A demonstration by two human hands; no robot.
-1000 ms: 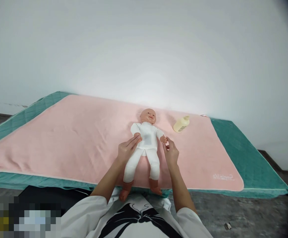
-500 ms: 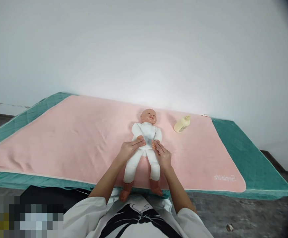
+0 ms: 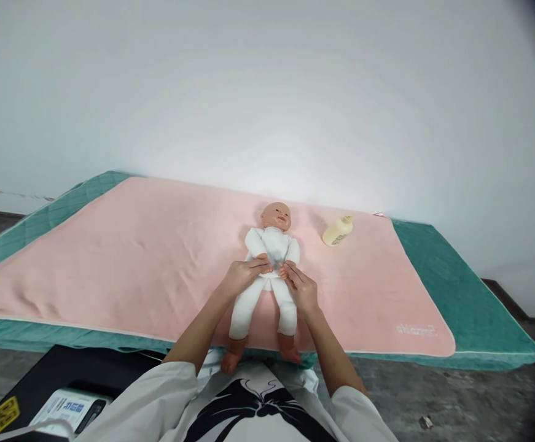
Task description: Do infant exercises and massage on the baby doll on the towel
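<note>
A baby doll [image 3: 274, 242] with a bare head and a white cloth body lies face up, its feet toward me. My left hand [image 3: 245, 274] is closed on the doll's hand at the left of its belly. On the other side, my right hand [image 3: 303, 288] pinches the doll's other hand. Both small plastic hands rest near each other over a greyish patch on the belly. Parts of the doll's hands are covered by my fingers. To the right of the doll's head, a pale yellow bottle [image 3: 336, 233] lies tilted on the pink mat [image 3: 156, 245].
Under the mat is a green padded cover [image 3: 456, 276], showing at both ends and along the front edge. A white wall [image 3: 267, 92] stands behind it. Below left, a black case [image 3: 41, 374] carries a white package [image 3: 69, 408]. A small scrap [image 3: 426, 422] lies on the grey floor.
The doll's two hands have come slightly closer together over the belly, with my fingers still on them. The bottle and mat stay in place.
</note>
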